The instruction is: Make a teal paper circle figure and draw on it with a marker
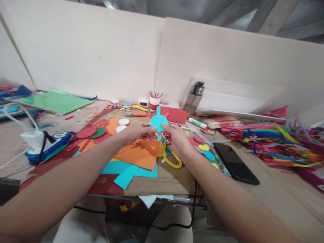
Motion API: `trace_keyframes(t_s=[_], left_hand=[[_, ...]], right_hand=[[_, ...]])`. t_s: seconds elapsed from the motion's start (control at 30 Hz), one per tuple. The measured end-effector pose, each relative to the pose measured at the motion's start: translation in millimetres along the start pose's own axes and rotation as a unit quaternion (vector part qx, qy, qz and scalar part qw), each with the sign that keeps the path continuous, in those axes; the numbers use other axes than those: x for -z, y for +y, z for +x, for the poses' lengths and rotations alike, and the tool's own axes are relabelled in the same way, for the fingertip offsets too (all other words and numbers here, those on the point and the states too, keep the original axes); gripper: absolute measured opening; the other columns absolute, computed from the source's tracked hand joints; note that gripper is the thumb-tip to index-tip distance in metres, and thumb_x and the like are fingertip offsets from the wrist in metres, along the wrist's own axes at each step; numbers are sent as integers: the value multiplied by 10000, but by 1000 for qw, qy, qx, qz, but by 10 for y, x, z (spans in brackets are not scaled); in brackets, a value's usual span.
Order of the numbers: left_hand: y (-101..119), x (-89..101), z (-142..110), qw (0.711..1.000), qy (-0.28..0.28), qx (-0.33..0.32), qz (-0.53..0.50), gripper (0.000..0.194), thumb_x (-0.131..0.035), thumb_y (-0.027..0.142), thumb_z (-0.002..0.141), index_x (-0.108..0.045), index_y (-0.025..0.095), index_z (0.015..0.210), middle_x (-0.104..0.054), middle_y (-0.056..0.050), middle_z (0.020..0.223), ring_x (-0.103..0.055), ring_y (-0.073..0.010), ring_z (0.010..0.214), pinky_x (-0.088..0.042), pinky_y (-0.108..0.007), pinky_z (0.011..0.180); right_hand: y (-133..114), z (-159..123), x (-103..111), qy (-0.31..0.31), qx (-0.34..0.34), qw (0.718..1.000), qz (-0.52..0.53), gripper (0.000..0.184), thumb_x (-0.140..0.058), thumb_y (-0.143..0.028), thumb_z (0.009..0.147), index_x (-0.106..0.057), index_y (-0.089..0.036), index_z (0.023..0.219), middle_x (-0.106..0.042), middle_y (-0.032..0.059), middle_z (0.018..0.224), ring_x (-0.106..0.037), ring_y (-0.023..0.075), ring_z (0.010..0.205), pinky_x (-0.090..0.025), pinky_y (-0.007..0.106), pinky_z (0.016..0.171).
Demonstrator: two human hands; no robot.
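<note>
Held up over the middle of the table is a light-blue paper disc [159, 122], with a narrow strip of the same blue sticking out above and below it. My left hand [138, 132] pinches its lower left edge, and my right hand [177, 134] pinches the lower right edge. Yellow-handled scissors [172, 162] lie just below my right hand, their blades partly hidden. Under my left hand are an orange paper sheet [139, 156] and blue paper pieces [126, 180]. Two white-topped round pieces [124, 122] rest beyond my left wrist.
Red and green paper discs [97, 132] lie left, near a blue power strip [49, 148]. A black phone [236, 163], coloured discs [204, 147] and a pile of pipe cleaners [275, 141] lie right. A bottle [194, 99] and a cup of sticks [154, 101] stand behind.
</note>
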State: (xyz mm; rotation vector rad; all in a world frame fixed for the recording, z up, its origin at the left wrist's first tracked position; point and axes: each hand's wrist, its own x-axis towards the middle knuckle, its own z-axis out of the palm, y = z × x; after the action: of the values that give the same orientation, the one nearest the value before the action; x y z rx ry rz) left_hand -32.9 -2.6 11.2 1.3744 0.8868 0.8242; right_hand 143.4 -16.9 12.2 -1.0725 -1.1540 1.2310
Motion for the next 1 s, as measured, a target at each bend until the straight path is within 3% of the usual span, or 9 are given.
trace_keyframes(t_s=[0.87, 1.0], left_hand=[[15, 59, -6, 1000, -1, -27, 10, 340, -750, 469, 696, -664, 140, 708, -682, -63, 732, -505, -106, 599, -362, -272, 615], [41, 56, -31, 1000, -17, -8, 0, 433, -707, 561, 713, -655, 131, 702, -669, -71, 721, -545, -118, 611, -361, -266, 604]], right_hand=[[-39, -35, -11, -15, -6, 1000, -1, 409, -802, -508, 550, -557, -184, 602, -495, -51, 555, -405, 83, 529, -311, 261, 545], [-44, -22, 4, -3, -22, 999, 25, 393, -814, -476, 536, -559, -185, 607, -503, -48, 558, -417, 85, 535, -317, 255, 538]])
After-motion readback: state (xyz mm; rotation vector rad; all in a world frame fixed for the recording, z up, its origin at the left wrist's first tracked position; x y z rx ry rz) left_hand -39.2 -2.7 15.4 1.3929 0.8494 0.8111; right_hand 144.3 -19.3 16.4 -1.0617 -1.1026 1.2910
